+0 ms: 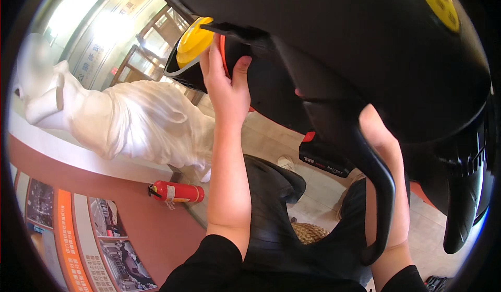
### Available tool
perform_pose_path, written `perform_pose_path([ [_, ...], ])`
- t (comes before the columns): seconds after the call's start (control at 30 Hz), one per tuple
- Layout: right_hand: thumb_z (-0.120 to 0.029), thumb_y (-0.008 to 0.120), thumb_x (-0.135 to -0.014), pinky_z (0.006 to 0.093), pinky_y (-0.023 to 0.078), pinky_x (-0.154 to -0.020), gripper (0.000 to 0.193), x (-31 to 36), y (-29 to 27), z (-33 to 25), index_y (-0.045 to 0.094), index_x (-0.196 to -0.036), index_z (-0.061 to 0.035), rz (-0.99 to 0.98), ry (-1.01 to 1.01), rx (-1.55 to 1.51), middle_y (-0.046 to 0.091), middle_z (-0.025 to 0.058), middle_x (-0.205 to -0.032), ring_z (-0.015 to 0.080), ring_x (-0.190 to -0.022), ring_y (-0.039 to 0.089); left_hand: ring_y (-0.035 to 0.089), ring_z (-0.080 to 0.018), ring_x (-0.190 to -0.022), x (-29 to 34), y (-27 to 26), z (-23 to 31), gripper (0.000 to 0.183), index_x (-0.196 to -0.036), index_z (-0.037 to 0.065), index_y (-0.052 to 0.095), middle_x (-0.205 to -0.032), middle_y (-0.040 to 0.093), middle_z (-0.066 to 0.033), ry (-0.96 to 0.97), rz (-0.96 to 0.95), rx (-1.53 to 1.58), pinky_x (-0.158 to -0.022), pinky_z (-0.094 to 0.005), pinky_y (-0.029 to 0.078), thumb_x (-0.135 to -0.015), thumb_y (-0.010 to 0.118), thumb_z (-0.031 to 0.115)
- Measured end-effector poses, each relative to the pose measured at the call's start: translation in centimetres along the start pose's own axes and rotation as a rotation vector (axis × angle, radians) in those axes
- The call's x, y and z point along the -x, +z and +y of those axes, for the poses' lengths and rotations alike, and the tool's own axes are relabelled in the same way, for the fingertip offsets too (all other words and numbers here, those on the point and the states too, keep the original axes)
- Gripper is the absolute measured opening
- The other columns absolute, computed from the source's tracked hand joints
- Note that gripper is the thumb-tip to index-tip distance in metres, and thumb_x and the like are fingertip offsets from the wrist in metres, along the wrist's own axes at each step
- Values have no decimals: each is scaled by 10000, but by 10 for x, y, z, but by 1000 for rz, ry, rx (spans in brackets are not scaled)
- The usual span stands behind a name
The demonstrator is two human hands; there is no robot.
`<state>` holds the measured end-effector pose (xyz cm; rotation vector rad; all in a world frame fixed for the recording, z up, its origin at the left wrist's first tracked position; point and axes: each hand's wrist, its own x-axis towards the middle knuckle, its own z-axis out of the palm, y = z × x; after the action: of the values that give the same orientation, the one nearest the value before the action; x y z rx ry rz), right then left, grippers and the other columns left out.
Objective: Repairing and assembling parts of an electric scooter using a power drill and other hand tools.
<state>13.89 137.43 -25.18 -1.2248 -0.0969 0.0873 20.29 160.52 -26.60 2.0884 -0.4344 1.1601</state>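
A large black machine (334,36) with a smooth rounded shell fills the upper view; its exact kind is not clear. My left hand (228,83) is closed on its left end, at a black part edged in orange, beside a yellow piece (195,42). The thumb shows; the other fingertips are partly hidden. Behind a curved black arm (383,198) of the machine, my right hand (377,127) reaches under the shell, most of its fingers out of sight. A black battery pack (324,158) with a red tab hangs below the body, between my forearms.
A white draped statue (141,117) appears sideways at the left. A red fire extinguisher (178,192) is below it, near a display panel (68,229) with photos. A ribbed black grip (463,208) hangs at the right. My dark-trousered legs (271,224) are underneath, above pale floor tiles (318,179).
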Motion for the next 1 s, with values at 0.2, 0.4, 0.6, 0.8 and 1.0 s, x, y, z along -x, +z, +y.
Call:
perform_pose_path([
  [0.2, -119, 718, -890, 238, 448, -586, 233, 3, 4, 6, 691, -1074, 21, 99, -67, 30, 639, -5, -786, 69, -644, 560, 574, -321, -1173, 2, 7, -9, 632, -1454, -7, 485, -1272, 534, -169, 75, 59, 119, -1005, -389, 463, -983, 702, 356],
  [0.4, -103, 705, -874, 276, 497, -737, 193, -1, -25, 2, 718, -1018, 24, -305, -11, 92, 660, -13, -807, 74, -819, 611, 575, -312, -1178, 3, 8, -5, 585, -1465, 1, 488, -1271, 537, -166, 41, 35, 15, -1009, -384, 457, -973, 707, 229],
  [0.6, -98, 644, -870, 263, 394, -566, 130, 11, -24, -19, 681, -909, 21, -439, -87, -98, 549, -7, -649, 87, -550, 462, 563, -289, -1194, 4, 5, -7, 584, -1475, 37, 499, -1304, 554, -159, -116, -14, 48, -1021, -365, 444, -934, 685, 156],
  [0.8, -117, 631, -871, 271, 396, -568, 163, 19, -22, -29, 655, -952, 23, -360, 76, -127, 536, -5, -674, 91, -564, 460, 570, -241, -1125, 5, 5, -12, 399, -1325, 4, 585, -1278, 610, -116, -57, 8, -56, -981, -337, 438, -943, 659, 97],
  [1.0, -209, 675, -898, 269, 387, -560, 250, -6, -29, 16, 646, -1010, 12, -428, 110, -111, 484, -17, -698, 90, -576, 439, 619, -155, -1017, 5, -5, -31, 242, -1198, -3, 656, -1156, 682, -70, -91, 32, 32, -895, -304, 484, -985, 595, 93],
])
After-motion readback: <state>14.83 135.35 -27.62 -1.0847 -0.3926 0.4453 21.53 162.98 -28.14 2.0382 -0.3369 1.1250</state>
